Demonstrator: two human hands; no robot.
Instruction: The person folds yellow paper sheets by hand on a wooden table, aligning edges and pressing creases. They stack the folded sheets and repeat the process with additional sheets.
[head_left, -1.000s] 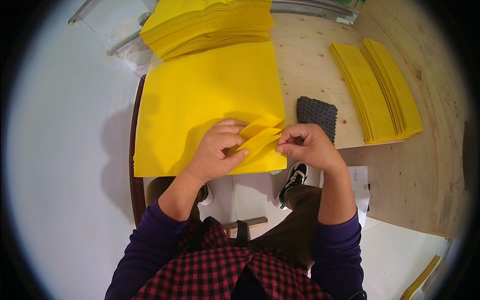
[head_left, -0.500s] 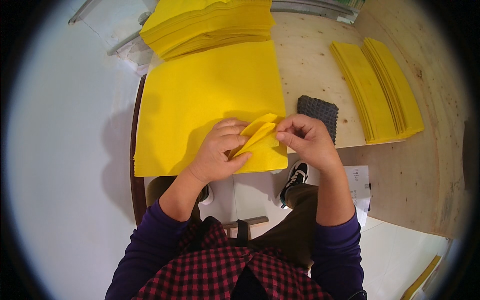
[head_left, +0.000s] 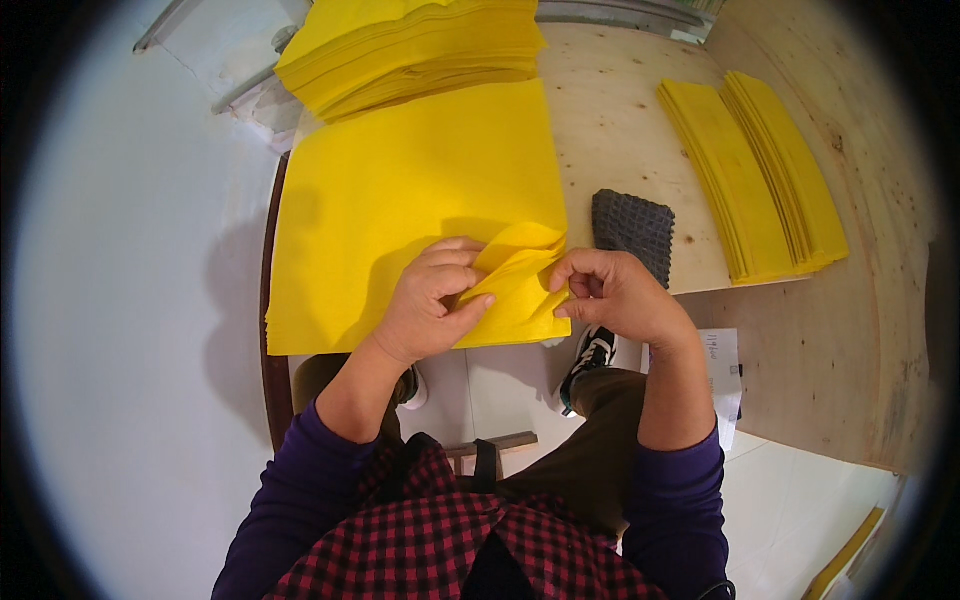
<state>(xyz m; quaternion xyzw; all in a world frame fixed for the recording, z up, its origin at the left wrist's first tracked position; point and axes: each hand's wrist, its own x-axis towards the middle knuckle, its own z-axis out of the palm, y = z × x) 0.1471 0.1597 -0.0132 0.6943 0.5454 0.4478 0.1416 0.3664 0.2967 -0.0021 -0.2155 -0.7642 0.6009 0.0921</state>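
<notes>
A yellow cloth-like sheet (head_left: 420,160) lies on top of a flat stack, its near right corner lifted into loose folds (head_left: 512,280). My left hand (head_left: 432,300) is closed on those folds, thumb in front and fingers behind. At the corner's right edge my right hand (head_left: 625,295) has its fingers curled on the sheet, with the thumb lower down near the corner tip. How much of the cloth sits between the right fingers is partly hidden.
Behind lies a thicker pile of folded yellow sheets (head_left: 420,60). On the wooden table (head_left: 620,120) are a dark grey textured cloth (head_left: 634,232) and two narrow yellow stacks (head_left: 730,180) (head_left: 790,170). A wooden panel (head_left: 850,260) rises at the right. White paper (head_left: 722,370) hangs below the table edge.
The lifted folds have opened wider and flatter toward the right. My right hand has shifted slightly down and right, its thumb dropping toward the corner. The left hand stays nearly in place.
</notes>
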